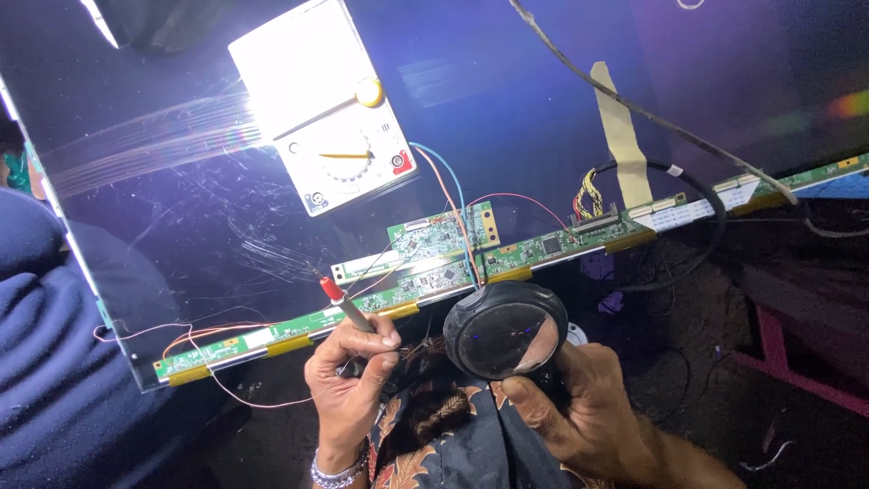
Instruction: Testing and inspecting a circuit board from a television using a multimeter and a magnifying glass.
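the left hand pinches a slim red-tipped test probe pen-fashion, its tip resting just above the long narrow green circuit board strip along the lower edge of a large dark glossy display panel; the right hand is closed around a round black-rimmed magnifying glass, held in front of the strip and hiding part of it; a white analogue multimeter lies on the panel, washed out by glare; thin red, blue and orange wires run from it to a smaller green board; a black cable crosses the panel; beige tape sticks beside it; patterned fabric lies between the wrists.
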